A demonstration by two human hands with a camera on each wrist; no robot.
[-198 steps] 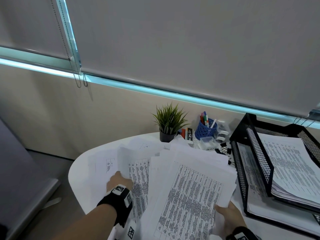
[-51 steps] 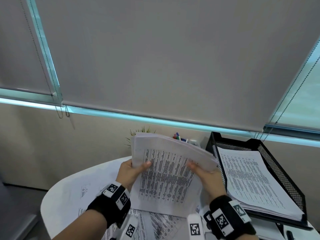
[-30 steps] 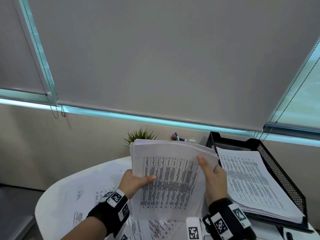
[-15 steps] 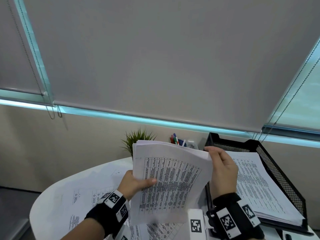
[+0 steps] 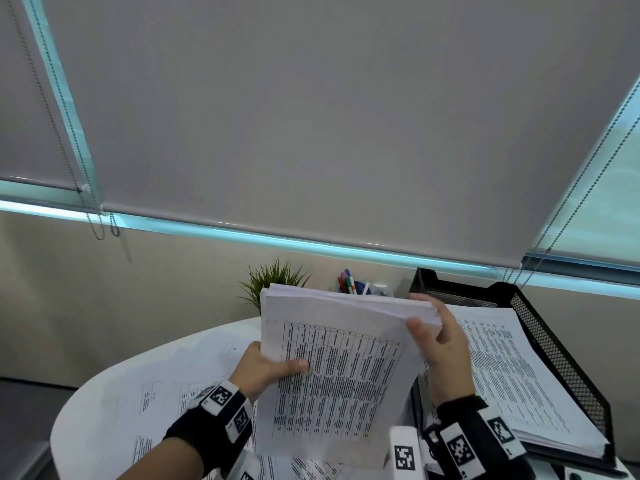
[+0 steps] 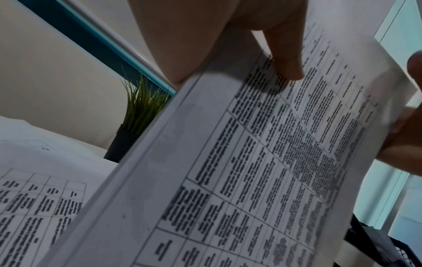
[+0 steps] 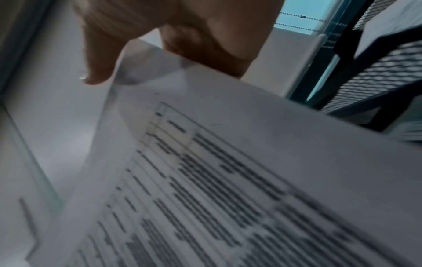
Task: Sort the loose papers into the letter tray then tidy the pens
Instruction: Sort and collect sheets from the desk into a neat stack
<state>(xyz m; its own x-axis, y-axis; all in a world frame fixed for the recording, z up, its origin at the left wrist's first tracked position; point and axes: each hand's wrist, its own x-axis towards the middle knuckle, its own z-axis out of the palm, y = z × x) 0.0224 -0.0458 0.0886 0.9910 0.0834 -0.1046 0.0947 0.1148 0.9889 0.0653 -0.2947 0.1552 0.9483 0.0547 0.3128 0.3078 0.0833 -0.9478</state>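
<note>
Papers, a thick printed stack point(image 5: 339, 368), stood upright between your hands. Your left hand point(image 5: 263, 370) gripped its left edge, thumb curled across the front page. Your right hand point(image 5: 441, 351) pinched the top right corner, just left of the black mesh letter tray point(image 5: 568, 358).

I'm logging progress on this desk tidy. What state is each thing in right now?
Paper stack: lifted off the table, held upright.
Left hand: grip on the stack's left edge.
Right hand: grip on its top right corner.
Letter tray: holds papers.
Table: loose sheets remain.
Pens: standing in the cup.
</note>
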